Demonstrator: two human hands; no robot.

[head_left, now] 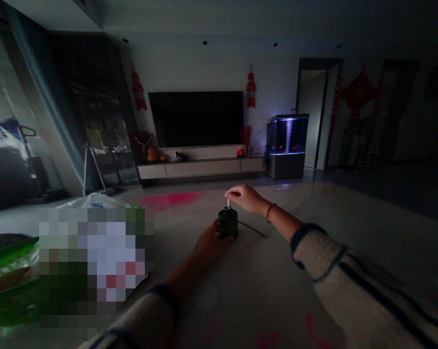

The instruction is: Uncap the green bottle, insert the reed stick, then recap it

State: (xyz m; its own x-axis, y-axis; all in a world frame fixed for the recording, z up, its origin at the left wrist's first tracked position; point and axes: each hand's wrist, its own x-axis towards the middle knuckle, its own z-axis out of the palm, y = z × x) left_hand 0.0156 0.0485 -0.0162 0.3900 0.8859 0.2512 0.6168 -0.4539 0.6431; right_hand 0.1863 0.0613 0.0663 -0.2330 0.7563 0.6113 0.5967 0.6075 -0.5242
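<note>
A small dark green jar (228, 223) stands upright on the pale table (262, 291) ahead of me. My left hand (209, 244) is wrapped around the jar's near left side, steadying it. My right hand (243, 197) hovers just above the jar, its fingers pinched on a thin white stick (228, 203) that pokes down into the jar's mouth. A red string circles my right wrist. A thin dark stick (253, 229) lies on the table just right of the jar.
A green basket (8, 281) and a plastic bag (95, 200) sit at the table's left, partly behind a blurred patch. Beyond the table are a dark television (196, 118), a low cabinet (200, 167) and a lit fish tank (288, 135). The room is dim.
</note>
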